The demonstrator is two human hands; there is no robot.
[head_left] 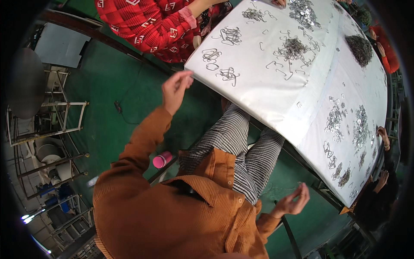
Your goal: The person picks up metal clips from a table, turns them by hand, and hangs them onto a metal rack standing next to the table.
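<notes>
My left hand [175, 91] is raised just off the near left corner of the white-covered table [258, 93]. Its fingers are curled together, and whatever they may hold is hidden. Closest to it on the cloth are small heaps of bent wire hooks [227, 75]. My right hand [294, 202] hovers beside my right leg, below the table's edge. Its fingers and thumb are bent toward each other; a faint thin line shows near the fingertips, too small to name. A larger pile of wire hooks [294, 48] lies farther up the table.
A person in a red patterned sleeve [151, 28] sits at the far left edge. Other people's hands [382, 134] work along the right side. Small metal pieces [334, 121] and a dark pile [359, 49] lie there. A pink cup [162, 159] stands by my left side; metal racks [47, 123] are farther left.
</notes>
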